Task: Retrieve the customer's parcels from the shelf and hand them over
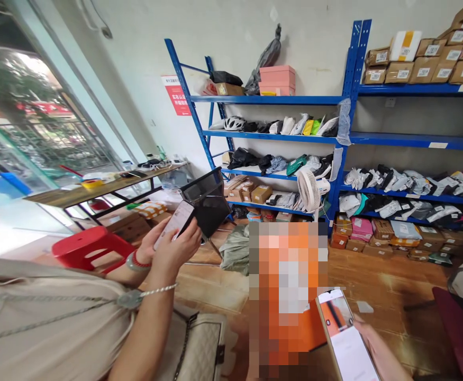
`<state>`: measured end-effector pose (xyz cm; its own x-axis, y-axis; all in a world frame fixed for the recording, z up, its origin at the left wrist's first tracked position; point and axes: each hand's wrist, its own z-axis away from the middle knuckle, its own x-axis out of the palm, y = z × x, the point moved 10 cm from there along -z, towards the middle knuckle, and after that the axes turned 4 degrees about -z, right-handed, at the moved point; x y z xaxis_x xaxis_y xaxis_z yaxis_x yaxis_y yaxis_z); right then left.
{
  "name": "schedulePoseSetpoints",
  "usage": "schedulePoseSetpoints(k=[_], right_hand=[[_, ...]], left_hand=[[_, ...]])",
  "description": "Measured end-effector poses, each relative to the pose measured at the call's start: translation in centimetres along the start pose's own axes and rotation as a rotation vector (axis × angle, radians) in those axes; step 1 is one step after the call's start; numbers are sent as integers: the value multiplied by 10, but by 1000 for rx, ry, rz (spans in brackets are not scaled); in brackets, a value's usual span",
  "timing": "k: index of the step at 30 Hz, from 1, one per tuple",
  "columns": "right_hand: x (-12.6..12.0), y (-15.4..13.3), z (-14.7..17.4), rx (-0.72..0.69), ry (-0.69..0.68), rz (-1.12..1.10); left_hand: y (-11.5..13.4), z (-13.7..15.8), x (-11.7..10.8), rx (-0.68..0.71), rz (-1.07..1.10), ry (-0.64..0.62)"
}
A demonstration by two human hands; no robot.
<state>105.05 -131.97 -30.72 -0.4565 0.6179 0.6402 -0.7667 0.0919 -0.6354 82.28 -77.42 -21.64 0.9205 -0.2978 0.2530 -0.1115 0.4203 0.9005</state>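
One slim, rectangular smartphone (348,336), glossy and pale-edged, its lit screen mostly white below an orange picture, sits in the right hand (370,343), whose fingers are clamped along its right edge. Left of those fingers, past the smartphone, is an orange package (311,327) with a pale patch, its texture blurred by pixelation; I cannot tell how the left hand's fingers stand.

Shelves (271,99) line the back wall (318,32), parcels (412,73) upon them, with a fan (309,191) in front. To the left, a table (76,197) stands by the window (28,106), a stool (81,247) before it, a chair (207,196) between table and shelves. Nearer, at left, is a co-worker (48,323) with a phone (174,225); at lower right, a second phone (350,344) lies in the person's right hand (375,346).
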Motion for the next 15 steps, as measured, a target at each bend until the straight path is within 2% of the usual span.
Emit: schedulePoseSetpoints(k=[5, 12, 15], right_hand=[[15, 4, -6, 22, -77, 15], [67, -4, -14, -98, -98, 86], [88, -6, -17, -137, -122, 119]], left_hand=[[-8, 4, -7, -114, 26, 3], [-9, 4, -16, -135, 60, 53], [-8, 9, -12, -116, 98, 40]])
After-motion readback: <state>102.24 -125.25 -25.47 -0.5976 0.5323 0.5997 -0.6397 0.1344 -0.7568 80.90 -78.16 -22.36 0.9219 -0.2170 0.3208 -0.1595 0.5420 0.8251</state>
